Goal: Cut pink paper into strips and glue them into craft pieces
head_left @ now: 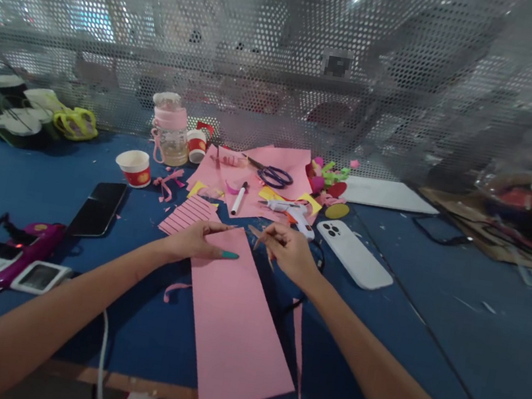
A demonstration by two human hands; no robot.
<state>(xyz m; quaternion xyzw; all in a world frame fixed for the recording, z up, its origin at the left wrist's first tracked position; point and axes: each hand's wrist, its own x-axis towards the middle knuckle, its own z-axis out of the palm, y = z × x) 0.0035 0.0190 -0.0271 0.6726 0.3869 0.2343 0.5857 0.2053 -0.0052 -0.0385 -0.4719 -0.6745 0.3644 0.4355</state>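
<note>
A long pink paper sheet slants across the blue table, its near end reaching the table's front edge. My left hand grips its far end, the thumb with a green nail on top and the other fingers at the far edge. Just right of that end is my right hand, fingers curled together in a pinch; whatever they hold, if anything, is too small to name. Beyond my left hand lies a pink piece with dark lines. A narrow pink paper offcut rests right of the sheet.
Scissors, a white marker and a glue gun lie on pink paper. A white phone is at right; a black phone, paper cup, bottle and purple power strip are left. Perforated metal panel stands behind.
</note>
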